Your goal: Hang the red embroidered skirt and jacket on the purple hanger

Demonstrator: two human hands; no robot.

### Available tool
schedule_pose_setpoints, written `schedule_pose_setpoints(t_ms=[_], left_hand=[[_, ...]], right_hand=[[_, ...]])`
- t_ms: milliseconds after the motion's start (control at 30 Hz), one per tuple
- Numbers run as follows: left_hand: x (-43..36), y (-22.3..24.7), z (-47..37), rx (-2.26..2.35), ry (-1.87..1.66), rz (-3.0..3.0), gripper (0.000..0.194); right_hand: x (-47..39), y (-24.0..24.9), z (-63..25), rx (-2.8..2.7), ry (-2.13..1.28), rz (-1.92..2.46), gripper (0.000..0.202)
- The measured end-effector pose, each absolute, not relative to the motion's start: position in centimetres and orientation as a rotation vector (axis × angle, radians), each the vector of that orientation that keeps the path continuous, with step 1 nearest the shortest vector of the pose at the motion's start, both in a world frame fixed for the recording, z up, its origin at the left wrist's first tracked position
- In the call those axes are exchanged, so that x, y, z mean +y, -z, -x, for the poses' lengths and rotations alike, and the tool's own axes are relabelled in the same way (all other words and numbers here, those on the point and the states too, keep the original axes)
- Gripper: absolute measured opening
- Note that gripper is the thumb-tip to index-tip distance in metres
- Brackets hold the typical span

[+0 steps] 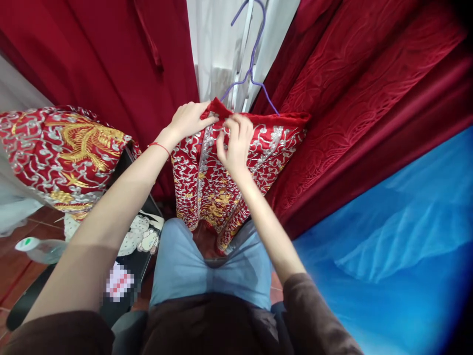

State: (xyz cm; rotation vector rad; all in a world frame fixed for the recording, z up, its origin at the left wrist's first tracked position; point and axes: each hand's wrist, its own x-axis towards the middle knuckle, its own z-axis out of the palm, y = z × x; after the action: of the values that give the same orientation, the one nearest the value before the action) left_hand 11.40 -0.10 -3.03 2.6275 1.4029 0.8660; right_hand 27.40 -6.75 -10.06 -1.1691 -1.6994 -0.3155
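Observation:
A red embroidered skirt point(221, 197) with silver scrolls and gold figures hangs in front of my knees. Its top edge is a plain red waistband point(281, 119). A purple wire hanger point(253, 59) rises from behind the waistband, its lower part hidden by the cloth. My left hand point(190, 119), with a red string round the wrist, is closed on the band's left end, thumb in front. My right hand point(236, 143) is just right of it, its bent fingers closed at the band near the middle; the fingertips are partly hidden and slightly blurred.
Matching embroidered cloth point(70, 158) drapes over a dark object on the left. Below it are a clear bottle point(44, 250) and a black surface with a cartoon-patterned item point(142, 236). Red curtains point(343, 98) hang on both sides; blue fabric point(399, 217) spreads at the right.

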Motion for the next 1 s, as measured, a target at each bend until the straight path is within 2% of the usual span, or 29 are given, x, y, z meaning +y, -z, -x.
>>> schedule_pose_setpoints(t_ms=[133,233,467,667,833,1000], left_hand=[[0.5,3.7,-12.1,1.405,-0.873,-2.631,0.05],[0.7,4.1,-12.3,1.401,-0.883,-2.65,0.047],[0.6,4.4,-12.2,1.377,-0.908,-2.644,0.043],[-0.3,4.4,-12.5,1.427,-0.926,-2.623,0.045],[-1.1,4.4,-12.4,1.437,-0.938,-2.611,0.048],[-1.8,4.5,-12.6,1.495,-0.931,-2.605,0.049]], right_hand=[[-7.5,18.5,-24.2,-1.593,-0.14,1.397,0.028],[-5.9,21.3,-21.8,-1.502,-0.321,1.549,0.033],[-5.2,20.9,-20.4,-1.44,-0.342,1.63,0.023],[-6.7,21.2,-19.9,-1.48,-0.192,1.75,0.027],[-7.2,21.0,-19.2,-1.439,-0.25,1.761,0.014],[-8.2,21.3,-19.5,-1.376,-0.35,1.699,0.01]])
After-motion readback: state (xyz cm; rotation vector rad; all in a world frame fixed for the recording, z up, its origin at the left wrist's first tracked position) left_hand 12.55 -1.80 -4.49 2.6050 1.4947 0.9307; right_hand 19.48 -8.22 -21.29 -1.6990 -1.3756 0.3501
